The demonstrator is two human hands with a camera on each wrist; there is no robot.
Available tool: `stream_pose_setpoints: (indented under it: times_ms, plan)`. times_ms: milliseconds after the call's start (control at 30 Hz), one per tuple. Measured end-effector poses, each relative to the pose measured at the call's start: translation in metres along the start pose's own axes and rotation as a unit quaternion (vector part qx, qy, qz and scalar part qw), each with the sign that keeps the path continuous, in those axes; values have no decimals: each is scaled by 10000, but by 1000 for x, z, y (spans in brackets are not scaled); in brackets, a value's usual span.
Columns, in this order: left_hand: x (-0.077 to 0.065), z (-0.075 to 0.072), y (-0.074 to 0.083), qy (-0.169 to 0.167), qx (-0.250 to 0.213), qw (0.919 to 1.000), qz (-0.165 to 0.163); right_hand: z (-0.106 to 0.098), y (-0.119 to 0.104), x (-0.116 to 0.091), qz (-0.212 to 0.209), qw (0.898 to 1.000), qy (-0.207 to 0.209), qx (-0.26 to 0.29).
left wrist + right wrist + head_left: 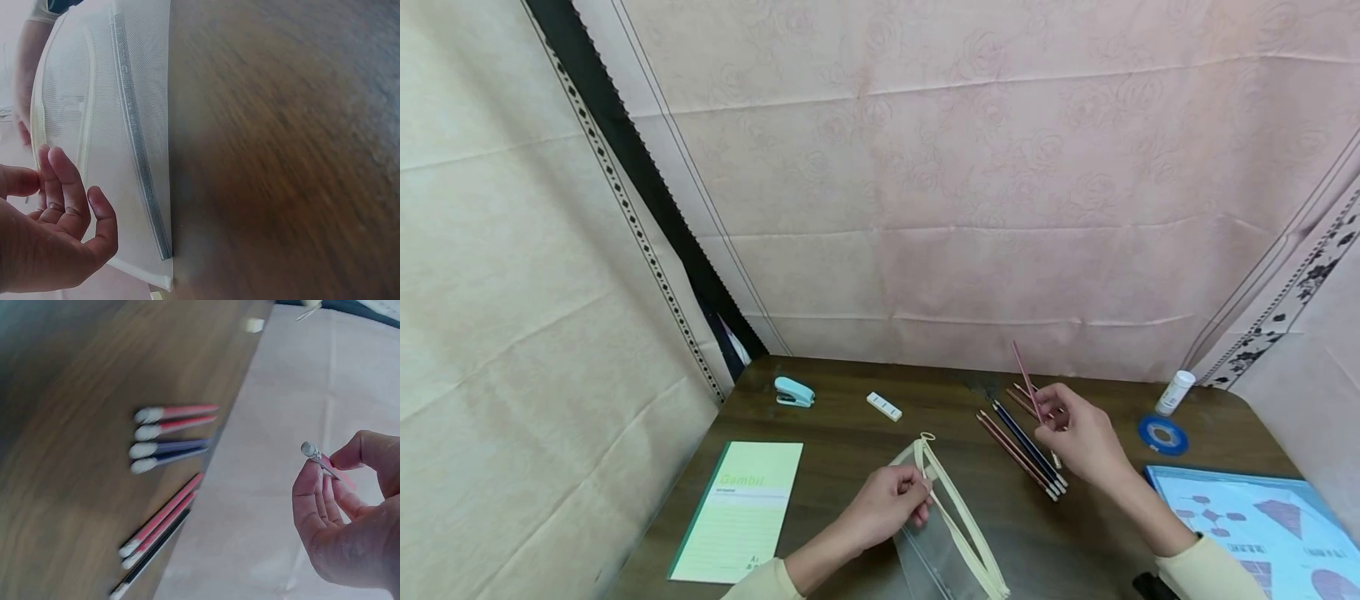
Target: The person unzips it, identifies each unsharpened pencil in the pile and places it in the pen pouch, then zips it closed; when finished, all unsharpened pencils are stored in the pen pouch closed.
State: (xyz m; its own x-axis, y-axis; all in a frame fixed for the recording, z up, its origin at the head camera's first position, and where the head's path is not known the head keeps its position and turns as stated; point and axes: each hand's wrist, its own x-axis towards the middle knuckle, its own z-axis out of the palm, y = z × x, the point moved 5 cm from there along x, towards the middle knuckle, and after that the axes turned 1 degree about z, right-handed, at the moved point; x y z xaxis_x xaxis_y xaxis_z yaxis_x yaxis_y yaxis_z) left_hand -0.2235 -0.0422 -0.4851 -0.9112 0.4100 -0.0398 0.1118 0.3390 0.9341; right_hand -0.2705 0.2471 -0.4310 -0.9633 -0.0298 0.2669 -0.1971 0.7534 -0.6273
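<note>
My left hand pinches the rim of a see-through mesh pouch with a cream zipper edge. Its mouth gapes, facing right in the head view, and a dark zip strip runs down its side in the left wrist view. Between the thumb and fingertips of my right hand is a red pencil, raised and tilted above the table. The white eraser end of that pencil shows in the right wrist view. Below lie several more pencils, red, dark blue and black, in loose groups with white ends towards me.
A green notebook lies at the left, a light blue stapler behind it. Further back is a white eraser. On the right are a glue stick, a blue tape roll and a blue folder. Cloth hangs behind the table.
</note>
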Motion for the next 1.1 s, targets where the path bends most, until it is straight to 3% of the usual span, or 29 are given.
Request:
stream_pose_setpoints:
  times_ms: [300, 667, 867, 1100]
  plan:
    - [1, -1, -4, -101, -31, 9999, -88, -2, -38, -16, -90, 9935, -244, 1110]
    - [2, -2, -4, -91, 9, 9999, -72, 16, -69, -37, -370, 9538, -985, 2813]
    - [3, -2, -3, -100, 25, 9999, -66, 29, -72, -51, -396, 9363, -1259, 3254]
    - [3, -2, -2, -47, 91, 9999, -17, 46, -73, -65, -468, 9280, -1654, 3305]
